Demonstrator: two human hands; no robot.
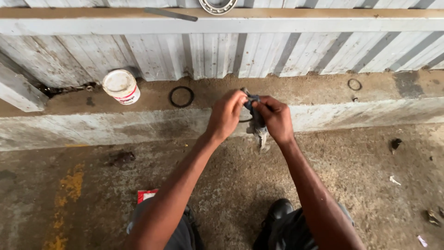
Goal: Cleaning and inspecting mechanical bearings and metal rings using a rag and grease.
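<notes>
The person's left hand (227,112) and right hand (274,118) meet in front of a low concrete ledge (138,124), both closed around a small dark part wrapped in a grey rag (257,126). The left fingers pinch its upper end; the right fingers curl tight round the middle, and a frayed tail of rag hangs below the hands. What the wrapped part is cannot be made out, as the hands cover most of it; a thin dark ring seems to loop beneath it.

On the ledge, a black rubber ring (181,96) lies flat just left of the hands. Further left a white tin (121,86) lies tipped over, and a smaller ring (354,84) sits well to the right. Corrugated metal sheeting (277,58) stands behind the ledge. On a beam above rest a metal bearing (218,5) and a flat blade (170,14). A red packet (146,195) lies on the dirty floor (351,171) near the person's knee.
</notes>
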